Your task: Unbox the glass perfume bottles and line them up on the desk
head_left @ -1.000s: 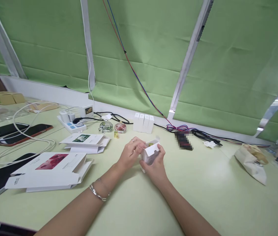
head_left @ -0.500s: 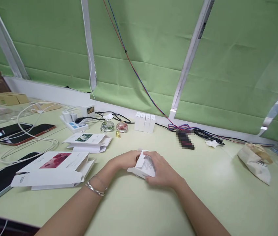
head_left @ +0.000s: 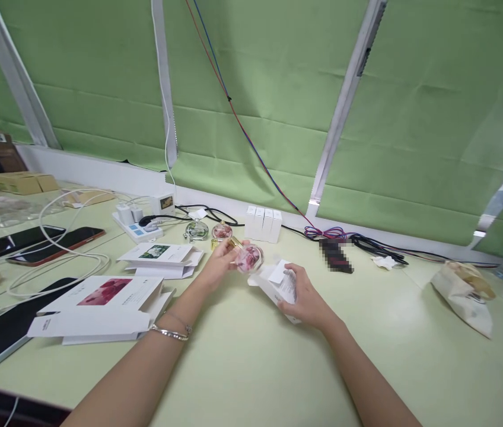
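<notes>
Between the fingers of my left hand is a round glass bottle with pink contents and a gold neck, held above the table. My right hand grips a small white box with its flaps open, tilted toward the bottle. Just left of the box's open end, the bottle is out of it. Beyond my left hand stand a round bottle with red contents and another with green contents. To the left lie opened white boxes, one with a pink picture and one with a green picture.
Several small white boxes stand in a row at the back. A power strip with cables, phones and a white cord occupy the left side. Black cables run along the wall; a cloth pouch lies at the right.
My left hand has come out of the box's opening with the pink bottle and moved left and away from me. My right hand has shifted slightly right with the box.
</notes>
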`<action>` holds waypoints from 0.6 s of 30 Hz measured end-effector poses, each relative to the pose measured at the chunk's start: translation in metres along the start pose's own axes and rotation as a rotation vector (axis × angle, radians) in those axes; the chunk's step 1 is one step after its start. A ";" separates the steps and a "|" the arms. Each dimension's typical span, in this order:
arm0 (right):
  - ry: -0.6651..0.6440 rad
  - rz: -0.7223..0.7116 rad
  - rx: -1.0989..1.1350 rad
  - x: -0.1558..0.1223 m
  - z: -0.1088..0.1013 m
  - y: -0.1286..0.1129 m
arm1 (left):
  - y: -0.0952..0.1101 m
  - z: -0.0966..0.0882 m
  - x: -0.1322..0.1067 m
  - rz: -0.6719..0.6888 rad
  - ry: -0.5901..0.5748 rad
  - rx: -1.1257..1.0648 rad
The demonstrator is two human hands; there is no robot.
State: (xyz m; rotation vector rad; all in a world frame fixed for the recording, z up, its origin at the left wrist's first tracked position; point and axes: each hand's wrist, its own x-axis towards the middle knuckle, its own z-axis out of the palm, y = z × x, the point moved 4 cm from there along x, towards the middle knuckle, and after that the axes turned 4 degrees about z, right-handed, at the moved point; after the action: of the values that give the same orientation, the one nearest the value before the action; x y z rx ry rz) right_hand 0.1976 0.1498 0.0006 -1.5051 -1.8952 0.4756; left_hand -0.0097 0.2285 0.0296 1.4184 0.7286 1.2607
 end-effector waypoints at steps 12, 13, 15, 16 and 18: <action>0.593 0.205 0.279 0.013 0.008 0.032 | -0.019 0.026 -0.009 0.129 -0.367 0.151; 0.603 0.209 0.282 0.013 0.009 0.030 | -0.020 0.032 -0.012 0.135 -0.409 0.149; 0.619 0.210 0.291 0.012 0.010 0.028 | -0.018 0.042 -0.018 0.146 -0.475 0.163; 0.630 0.209 0.293 0.012 0.010 0.027 | -0.017 0.047 -0.021 0.147 -0.501 0.173; 0.664 0.210 0.287 0.010 0.009 0.025 | -0.015 0.055 -0.027 0.139 -0.537 0.204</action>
State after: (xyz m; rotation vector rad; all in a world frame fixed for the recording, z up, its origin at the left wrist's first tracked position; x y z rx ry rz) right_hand 0.2079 0.1677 -0.0193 -1.4396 -1.1165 0.2731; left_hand 0.0379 0.1909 0.0136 1.8977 0.4002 0.8577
